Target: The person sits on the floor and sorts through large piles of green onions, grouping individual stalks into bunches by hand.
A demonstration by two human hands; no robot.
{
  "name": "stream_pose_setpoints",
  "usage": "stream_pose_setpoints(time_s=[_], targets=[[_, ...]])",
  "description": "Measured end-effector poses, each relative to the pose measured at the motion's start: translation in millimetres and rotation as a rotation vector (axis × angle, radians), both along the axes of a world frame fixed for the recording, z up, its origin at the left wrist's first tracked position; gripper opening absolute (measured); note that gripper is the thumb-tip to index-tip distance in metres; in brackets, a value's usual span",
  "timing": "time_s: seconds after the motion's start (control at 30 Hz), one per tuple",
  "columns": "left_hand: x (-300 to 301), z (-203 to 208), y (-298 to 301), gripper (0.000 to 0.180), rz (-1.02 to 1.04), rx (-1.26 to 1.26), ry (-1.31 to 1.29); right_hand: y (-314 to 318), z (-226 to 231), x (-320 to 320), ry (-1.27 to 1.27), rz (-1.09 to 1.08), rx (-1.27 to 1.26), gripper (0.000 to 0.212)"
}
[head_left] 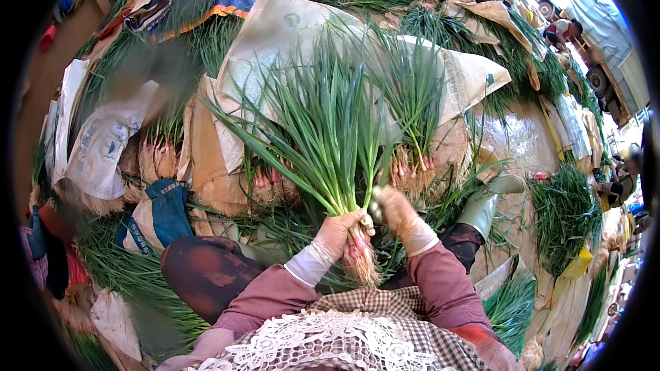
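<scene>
My left hand is closed round the lower stems of a bunch of spring onions. The long green leaves fan upward and away from me, while the pinkish bulbs and pale stringy roots hang below the fist. Close to the right side of the bunch is my right hand, its fingers curled in and blurred by motion. Something small and pale shows at its fingertips, too smeared to name. Light wrappings or gloves cover both wrists. Beyond the held bunch, another bunch of spring onions lies on a whitish woven sack.
A blue and white sack lies by my left knee. My green rubber boot is at the right, near loose greens. A printed white sack covers more greens at the left. Other people and a truck are at the far right.
</scene>
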State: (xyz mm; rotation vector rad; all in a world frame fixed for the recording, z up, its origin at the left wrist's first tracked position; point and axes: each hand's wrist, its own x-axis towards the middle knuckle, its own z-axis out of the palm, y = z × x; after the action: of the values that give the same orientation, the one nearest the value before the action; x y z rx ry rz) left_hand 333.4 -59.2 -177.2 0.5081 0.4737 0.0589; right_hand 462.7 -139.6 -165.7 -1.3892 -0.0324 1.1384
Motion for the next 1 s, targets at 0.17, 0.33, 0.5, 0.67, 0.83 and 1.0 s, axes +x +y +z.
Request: stream_pose_setpoints(time_s=[0.17,0.33,0.5,0.67,0.83,1.0], targets=[[8.9,6.4,-1.9,0.020,-0.021,-0.222,-0.213,17.6,23.7,4.2,0.004,-0.277,0.261,0.010],[8.0,25.0,6.5,0.022,0.001,-0.262,-0.316,25.1,29.8,0.7,0.071,-0.454,0.385,0.012],[-7.4,34.5,0.2,0.022,-0.003,-0.204,-0.434,-22.2,26.1,100.2,0.224,-0.680,0.835,0.016],[-21.7,75.0,40.5,0.023,0.075,-0.164,-0.752,-29.3,41.2,61.9,-0.655,0.211,-0.229,0.025],[-18.2,50.8,65.2,0.023,0.353,-0.121,-0.422,-38.3,-13.3,70.3,-1.100,0.133,-0.343,0.025],[-1.8,22.1,46.0,0.046,0.209,-0.262,-0.400,-23.5,-6.3,100.5,-1.490,0.184,-0.895,0.013]])
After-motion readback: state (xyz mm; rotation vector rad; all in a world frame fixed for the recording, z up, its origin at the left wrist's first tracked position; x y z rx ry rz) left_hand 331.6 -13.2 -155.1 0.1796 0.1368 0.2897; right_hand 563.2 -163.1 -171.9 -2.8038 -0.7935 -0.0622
